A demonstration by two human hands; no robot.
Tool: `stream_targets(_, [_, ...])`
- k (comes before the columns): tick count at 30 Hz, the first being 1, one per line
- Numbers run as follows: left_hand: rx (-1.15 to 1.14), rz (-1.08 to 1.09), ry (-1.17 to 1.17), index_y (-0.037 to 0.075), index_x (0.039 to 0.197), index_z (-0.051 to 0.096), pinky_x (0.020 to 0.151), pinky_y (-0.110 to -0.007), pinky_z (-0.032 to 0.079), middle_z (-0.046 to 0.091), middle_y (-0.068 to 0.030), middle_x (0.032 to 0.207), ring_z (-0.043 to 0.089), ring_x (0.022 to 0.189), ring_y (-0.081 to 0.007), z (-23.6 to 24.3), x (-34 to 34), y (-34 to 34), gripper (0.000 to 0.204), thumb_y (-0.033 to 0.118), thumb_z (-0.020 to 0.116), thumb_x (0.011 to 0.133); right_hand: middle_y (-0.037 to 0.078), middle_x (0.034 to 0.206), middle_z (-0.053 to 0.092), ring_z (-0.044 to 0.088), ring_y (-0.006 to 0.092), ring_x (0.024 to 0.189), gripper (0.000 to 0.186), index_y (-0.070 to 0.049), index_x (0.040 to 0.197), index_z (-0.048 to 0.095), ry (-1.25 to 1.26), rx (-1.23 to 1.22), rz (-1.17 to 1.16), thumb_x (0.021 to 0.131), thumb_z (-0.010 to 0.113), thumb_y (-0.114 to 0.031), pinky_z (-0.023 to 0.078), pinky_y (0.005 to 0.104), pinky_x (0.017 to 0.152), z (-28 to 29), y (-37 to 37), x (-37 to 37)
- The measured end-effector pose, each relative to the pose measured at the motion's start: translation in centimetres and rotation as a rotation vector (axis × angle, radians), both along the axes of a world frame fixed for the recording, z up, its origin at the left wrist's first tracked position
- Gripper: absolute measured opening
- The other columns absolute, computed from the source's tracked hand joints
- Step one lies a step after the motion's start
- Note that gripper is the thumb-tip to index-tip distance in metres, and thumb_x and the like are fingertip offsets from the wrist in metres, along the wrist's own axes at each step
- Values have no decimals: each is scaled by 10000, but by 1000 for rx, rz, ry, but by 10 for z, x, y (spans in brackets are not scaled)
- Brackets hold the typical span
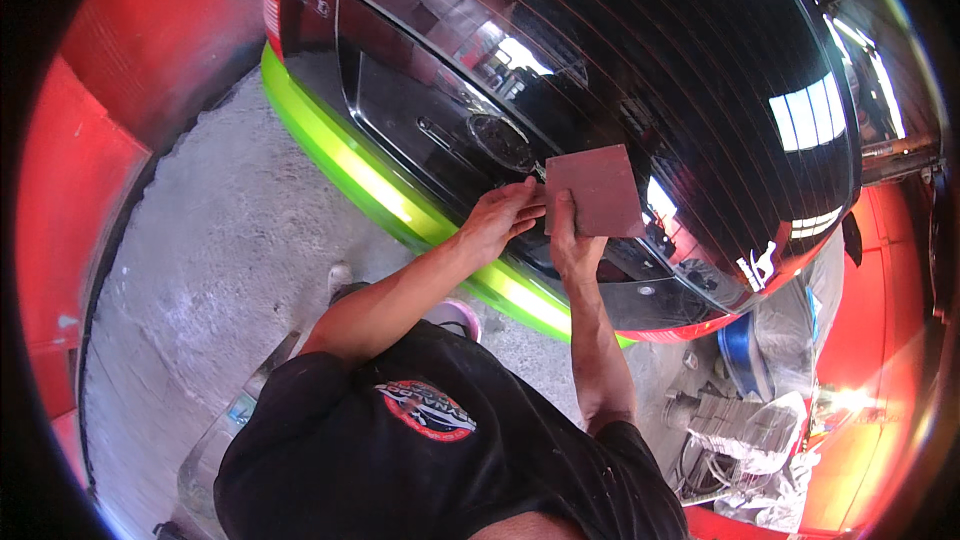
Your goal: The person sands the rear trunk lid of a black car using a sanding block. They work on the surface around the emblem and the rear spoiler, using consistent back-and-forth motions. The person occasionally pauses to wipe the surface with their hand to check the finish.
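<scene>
My right hand (577, 248) grips a square, brownish-red sheet that looks like sandpaper (600, 190), thumb on its face and the other fingers behind it. At the sheet's left edge, my left hand (497, 220) has its fingers bent and closed on that edge; the fingertips are partly hidden. Both hands are raised in front of the black tailgate (400, 80) of a car. Close beyond them is a round emblem recess (501, 142). Below the tailgate runs a bright green bumper (350, 175).
The dark rear window (690, 60) reflects the surroundings. Red panels (85, 140) stand at the left, with another red surface at the right. A blue round object (742, 355) and covered items (750, 430) lie at lower right on the grey concrete floor (220, 230). A pinkish bucket (457, 316) is partly behind my body.
</scene>
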State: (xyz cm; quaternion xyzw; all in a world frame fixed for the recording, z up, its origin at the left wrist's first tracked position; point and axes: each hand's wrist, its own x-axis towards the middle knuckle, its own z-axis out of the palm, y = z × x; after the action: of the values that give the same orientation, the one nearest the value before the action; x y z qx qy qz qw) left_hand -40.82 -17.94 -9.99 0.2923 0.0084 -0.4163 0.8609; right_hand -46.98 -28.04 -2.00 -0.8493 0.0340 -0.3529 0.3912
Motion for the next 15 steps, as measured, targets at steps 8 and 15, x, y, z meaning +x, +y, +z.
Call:
stream_targets(8, [144, 32, 49, 210, 939, 694, 802, -294, 379, 705, 59, 933, 647, 898, -89, 0, 3, -12, 350, 556, 726, 899, 185, 994, 724, 710, 373, 918, 173, 0, 1059, 694, -35, -251, -21, 901, 663, -64, 548, 417, 787, 6, -5, 7])
stream_targets(15, [186, 63, -65, 207, 911, 698, 822, -311, 359, 725, 50, 947, 658, 938, -82, -10, 6, -14, 358, 562, 734, 887, 175, 965, 731, 720, 368, 870, 167, -5, 1049, 702, -78, -210, 2, 895, 676, -65, 552, 401, 778, 3, -6, 7])
